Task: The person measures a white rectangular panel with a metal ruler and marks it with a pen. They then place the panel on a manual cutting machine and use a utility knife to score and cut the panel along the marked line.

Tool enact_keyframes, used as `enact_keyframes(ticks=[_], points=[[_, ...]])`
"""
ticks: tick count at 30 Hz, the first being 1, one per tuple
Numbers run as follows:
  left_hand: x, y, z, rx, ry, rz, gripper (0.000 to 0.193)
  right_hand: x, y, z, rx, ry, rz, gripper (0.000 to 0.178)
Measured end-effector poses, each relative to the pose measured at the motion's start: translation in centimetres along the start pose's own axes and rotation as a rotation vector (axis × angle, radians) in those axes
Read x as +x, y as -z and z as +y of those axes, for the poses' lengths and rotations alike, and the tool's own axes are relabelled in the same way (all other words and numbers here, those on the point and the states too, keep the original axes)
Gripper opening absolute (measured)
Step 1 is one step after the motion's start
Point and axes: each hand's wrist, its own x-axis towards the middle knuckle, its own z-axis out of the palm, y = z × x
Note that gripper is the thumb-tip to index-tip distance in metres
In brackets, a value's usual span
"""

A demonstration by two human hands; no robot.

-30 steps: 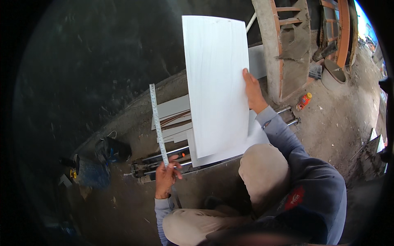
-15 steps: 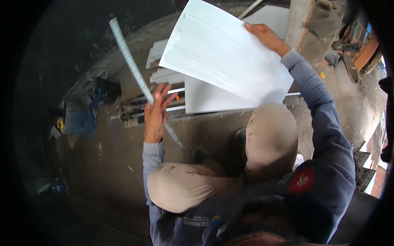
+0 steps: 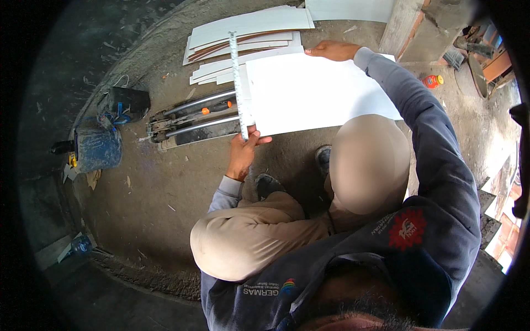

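Observation:
A large white tile (image 3: 309, 91) lies low over the tile cutter (image 3: 193, 113), hiding its right part. My right hand (image 3: 334, 51) reaches across to the tile's far edge, closed on it near the far left; some fingertips are hidden. In my left hand (image 3: 243, 151), beside the tile's near left corner, a long narrow whitish strip (image 3: 236, 77) with marks along it, like a ruler, points away from me. Thumb and fingers close round its lower part. The strip runs up along the tile's left edge; whether they touch I cannot tell.
Stacked white tile pieces (image 3: 248, 27) lie beyond the cutter, near a post (image 3: 395, 38) at the far right. A dirty blue bucket (image 3: 99, 149) and a black container (image 3: 130, 105) stand left. A red bottle with a yellow cap (image 3: 432, 81) is on the right.
The white tile has come down from a raised, tilted position to lie flatter over the cutter, my right hand still at its far edge. My left hand and the strip moved right, beside it.

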Motion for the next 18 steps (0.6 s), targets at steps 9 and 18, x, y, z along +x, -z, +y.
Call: enact_keyframes(ticks=[9, 18], points=[[1.2, -0.2, -3.5, -0.015, 0.042, 0.079, 0.035, 2.5, -3.0, 0.9, 0.042, -0.016, -0.115, 0.091], [1.5, -0.8, -3.3, 0.008, 0.096, 0.150, 0.029, 2.3, -2.9, 1.1, 0.125, 0.159, -0.016, 0.079]])
